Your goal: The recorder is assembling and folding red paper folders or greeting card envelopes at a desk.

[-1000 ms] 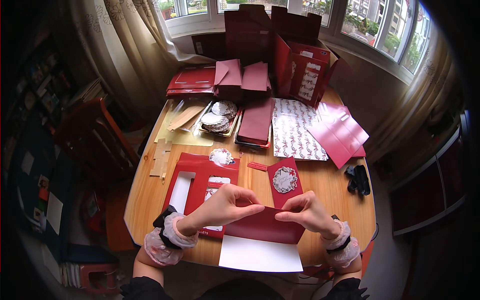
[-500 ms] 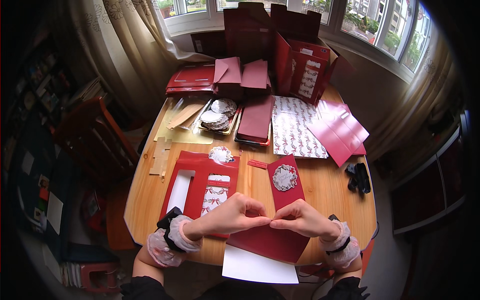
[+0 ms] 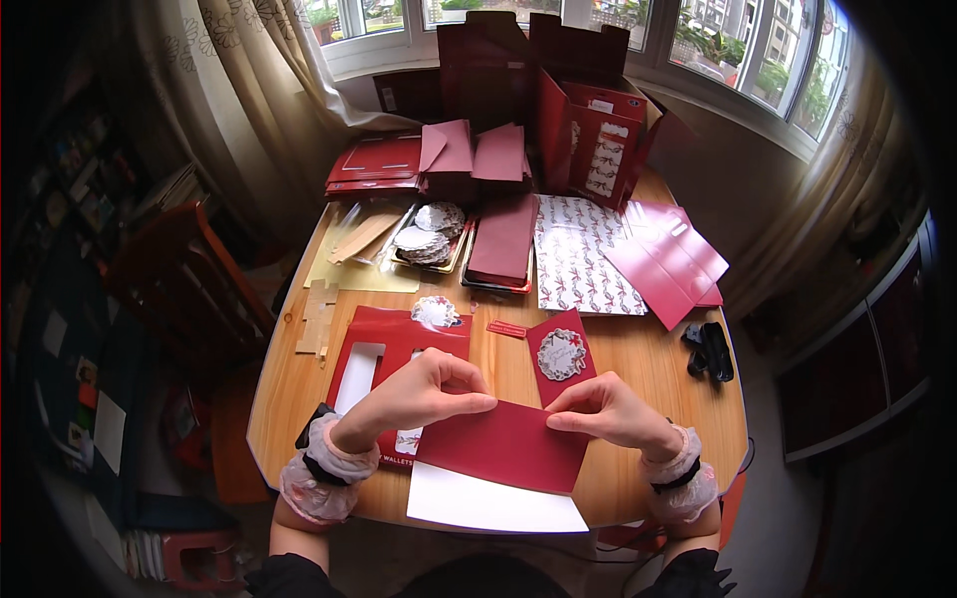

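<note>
Matt paper card (image 3: 503, 447), smooth wooden table (image 3: 648, 364)

- The camera rides up there on the person's head, left one of a side-by-side pair.
- It looks down and ahead across the wooden table (image 3: 643, 349), with the windows (image 3: 743, 60) at the top of its view.
- The left hand (image 3: 424, 394) and right hand (image 3: 613, 409) lie close below it, forearms (image 3: 690, 535) entering from the lower edge.
- Its wide fisheye takes in the curtains (image 3: 234, 110) on both sides.

White capitals (image 3: 396, 460) stand low on the red folder (image 3: 401, 339), grey script (image 3: 564, 356) on the right-hand wreath tag (image 3: 561, 373).
</note>
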`<action>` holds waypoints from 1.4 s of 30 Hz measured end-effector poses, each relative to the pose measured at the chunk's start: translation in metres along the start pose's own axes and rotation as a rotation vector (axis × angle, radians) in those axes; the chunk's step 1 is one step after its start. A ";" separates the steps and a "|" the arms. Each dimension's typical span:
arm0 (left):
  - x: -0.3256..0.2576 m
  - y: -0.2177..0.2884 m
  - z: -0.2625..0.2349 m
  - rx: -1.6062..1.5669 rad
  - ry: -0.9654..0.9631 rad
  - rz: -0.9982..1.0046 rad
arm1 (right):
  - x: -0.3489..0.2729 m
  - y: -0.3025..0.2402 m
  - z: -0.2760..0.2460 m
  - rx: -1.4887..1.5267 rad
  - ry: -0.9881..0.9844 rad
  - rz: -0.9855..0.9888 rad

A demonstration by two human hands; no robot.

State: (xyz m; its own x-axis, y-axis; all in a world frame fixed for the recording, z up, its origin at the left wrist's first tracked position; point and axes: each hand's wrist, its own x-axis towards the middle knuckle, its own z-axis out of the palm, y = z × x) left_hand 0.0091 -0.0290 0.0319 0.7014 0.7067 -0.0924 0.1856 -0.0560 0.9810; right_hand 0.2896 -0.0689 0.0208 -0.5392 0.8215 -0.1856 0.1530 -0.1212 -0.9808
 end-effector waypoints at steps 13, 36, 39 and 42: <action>-0.004 -0.005 -0.011 0.122 -0.008 -0.055 | 0.001 0.008 -0.001 0.019 0.151 -0.042; 0.000 -0.019 -0.026 0.037 -0.191 -0.032 | 0.000 0.009 -0.013 0.035 0.143 -0.021; 0.001 -0.022 -0.026 0.009 -0.191 -0.052 | 0.000 0.007 -0.012 0.051 0.144 0.000; 0.001 -0.016 -0.025 -0.009 -0.189 -0.043 | 0.001 0.005 -0.013 0.061 0.142 0.042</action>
State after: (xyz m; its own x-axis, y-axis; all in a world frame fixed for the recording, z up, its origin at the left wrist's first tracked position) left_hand -0.0101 -0.0098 0.0205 0.8097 0.5635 -0.1641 0.2129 -0.0214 0.9768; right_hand 0.3007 -0.0617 0.0163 -0.4105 0.8849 -0.2201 0.1200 -0.1869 -0.9750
